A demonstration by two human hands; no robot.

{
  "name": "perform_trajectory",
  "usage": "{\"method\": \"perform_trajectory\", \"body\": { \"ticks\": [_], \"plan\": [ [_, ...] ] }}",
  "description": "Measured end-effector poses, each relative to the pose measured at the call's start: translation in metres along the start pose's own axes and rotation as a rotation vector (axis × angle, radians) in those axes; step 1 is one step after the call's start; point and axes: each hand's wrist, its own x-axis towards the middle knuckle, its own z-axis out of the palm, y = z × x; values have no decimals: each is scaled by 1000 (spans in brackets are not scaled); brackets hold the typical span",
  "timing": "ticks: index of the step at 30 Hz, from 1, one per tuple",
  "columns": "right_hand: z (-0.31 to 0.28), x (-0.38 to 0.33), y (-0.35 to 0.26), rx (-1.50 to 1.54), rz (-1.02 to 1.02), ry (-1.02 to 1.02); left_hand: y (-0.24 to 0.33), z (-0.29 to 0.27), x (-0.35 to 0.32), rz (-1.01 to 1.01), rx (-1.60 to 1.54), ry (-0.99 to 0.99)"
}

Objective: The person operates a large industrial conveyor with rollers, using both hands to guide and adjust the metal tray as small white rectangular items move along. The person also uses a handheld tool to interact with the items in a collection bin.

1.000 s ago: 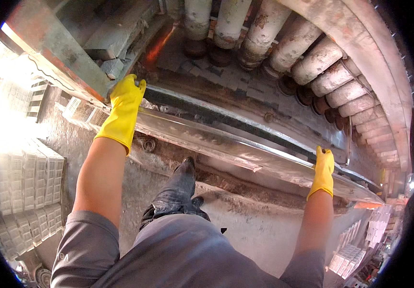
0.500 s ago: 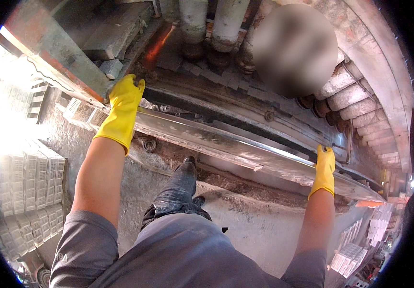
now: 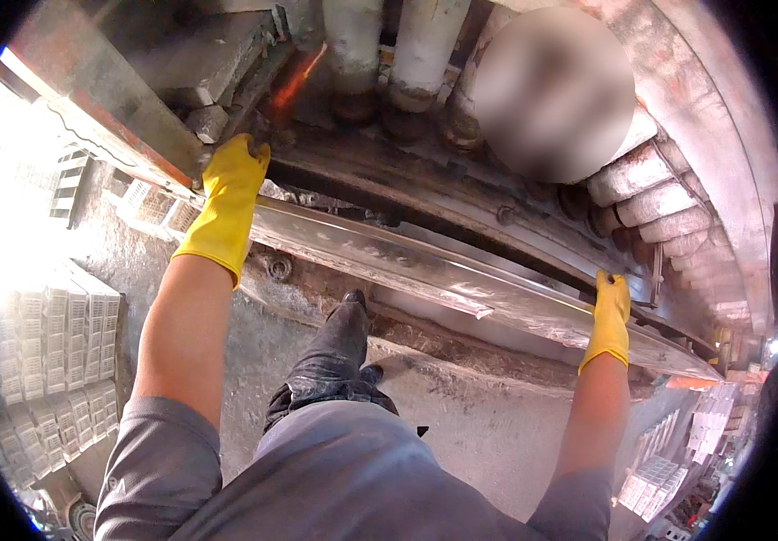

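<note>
Both my hands wear yellow rubber gloves and rest on a long metal machine front whose bright rail runs from left to lower right. My left hand is closed over the rail's left end, beside a worn upright frame. Further along to the right, my right hand has its fingers curled over the same rail. The glove backs hide the fingertips. Behind the rail lies a dark gap, then the machine's dirty bed.
Thick pale cylinders stand over the bed, with more along the right. An orange streak shows at the back left. Stacked pale boxes stand at left, a smaller stack at lower right. A round blur covers the upper middle.
Both hands keep their hold on the rail. The small tile-like pieces seen on the bed under the cylinders no longer show clearly; that area looks darker. The view has shifted slightly.
</note>
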Motion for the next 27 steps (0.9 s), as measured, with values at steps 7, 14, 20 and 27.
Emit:
{"method": "perform_trajectory", "body": {
  "ticks": [7, 14, 20, 27],
  "plan": [
    [-5, 9, -16, 106, 56, -4, 2, -1, 16, 21, 4, -26],
    [-16, 6, -37, 54, 31, -54, 5, 3, 26, -22, 0, -37],
    [-7, 14, -29, -2, -27, 28, 13, -4, 27, -17, 19, -82],
    [-7, -5, -23, 2, 20, 5, -4, 1, 8, 18, -5, -11]
  ]
}}
